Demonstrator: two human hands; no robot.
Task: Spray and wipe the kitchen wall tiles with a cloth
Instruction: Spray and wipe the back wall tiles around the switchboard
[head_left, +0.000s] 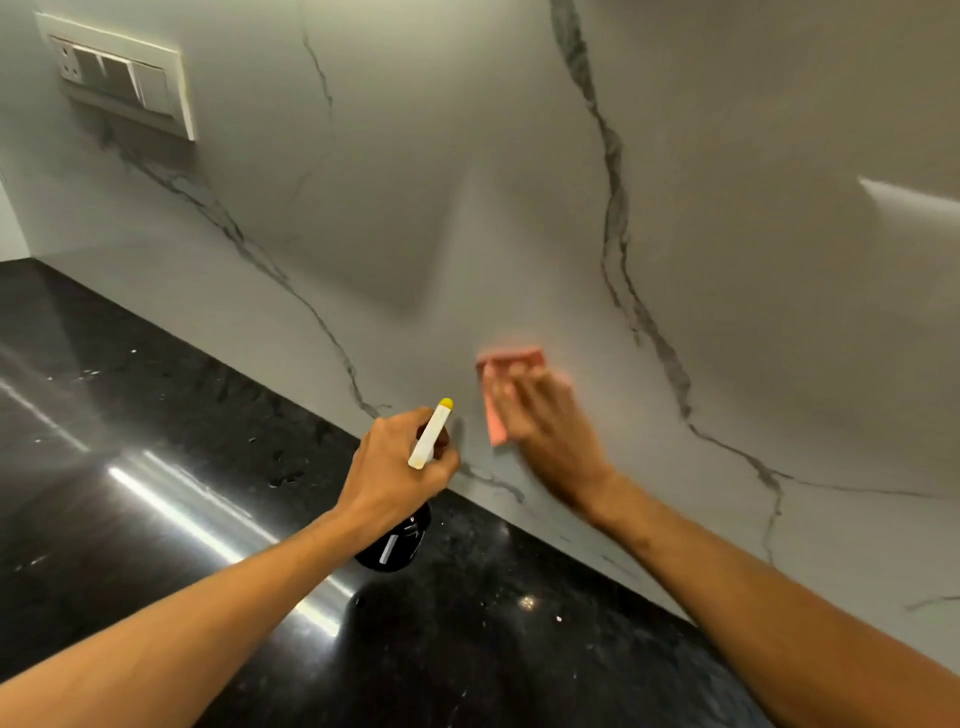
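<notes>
left hand (397, 465) grips glossy black spray bottle (396, 543) by neck | right hand (543, 421) flat, pressing limp pink cloth (511, 362) to veined wall tiles (441, 156)

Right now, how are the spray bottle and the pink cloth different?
The spray bottle is dark with a white, yellow-tipped nozzle; the cloth is pink. The left hand grips the bottle; the right hand presses the cloth flat on the wall tiles. The cloth looks blurred, the bottle sharp. Each is in one hand.
</notes>
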